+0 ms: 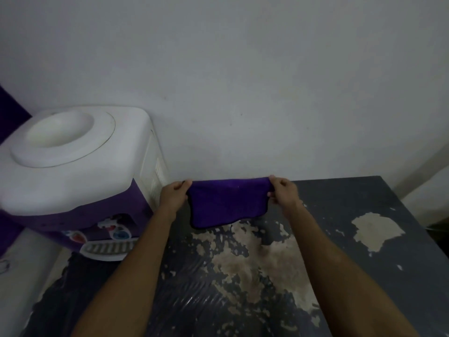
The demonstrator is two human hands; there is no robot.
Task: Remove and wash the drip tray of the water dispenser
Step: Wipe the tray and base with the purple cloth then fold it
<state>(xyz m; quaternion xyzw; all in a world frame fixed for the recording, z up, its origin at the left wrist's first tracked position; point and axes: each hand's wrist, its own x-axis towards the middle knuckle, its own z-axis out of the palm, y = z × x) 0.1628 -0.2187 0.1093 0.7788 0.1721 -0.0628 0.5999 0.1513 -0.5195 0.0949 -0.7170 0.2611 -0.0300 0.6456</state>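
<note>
A white and purple water dispenser (73, 171) stands at the left on the dark table (364, 276). Its white slotted drip tray (109, 249) sits in place at the dispenser's foot, under the two taps. I hold a folded purple cloth (226, 203) stretched out above the table near the wall. My left hand (173, 194) pinches its left top corner. My right hand (283, 190) pinches its right top corner. The cloth hangs down between them, with a black hem along its lower edge.
The table's dark top is worn, with pale peeled patches (264, 261) in the middle and at the right. A plain grey wall (243, 81) rises right behind the table. The dispenser's top has no bottle on it.
</note>
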